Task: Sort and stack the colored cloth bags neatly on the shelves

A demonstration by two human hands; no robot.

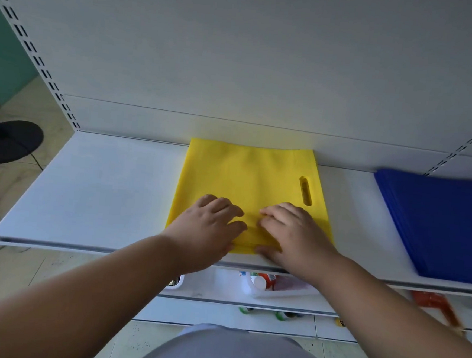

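While both hands (253, 231) press flat, they hide the yellow bag's (246, 179) near edge.

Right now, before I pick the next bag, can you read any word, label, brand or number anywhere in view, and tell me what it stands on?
No text can be read anywhere in this view.
Yellow cloth bag: plain, no print.
Blue cloth bags: plain, no print.
White shelf: no tag or number showing.
Bottles in the white bin on the shelf below: labels there, but too small and blurred to read.
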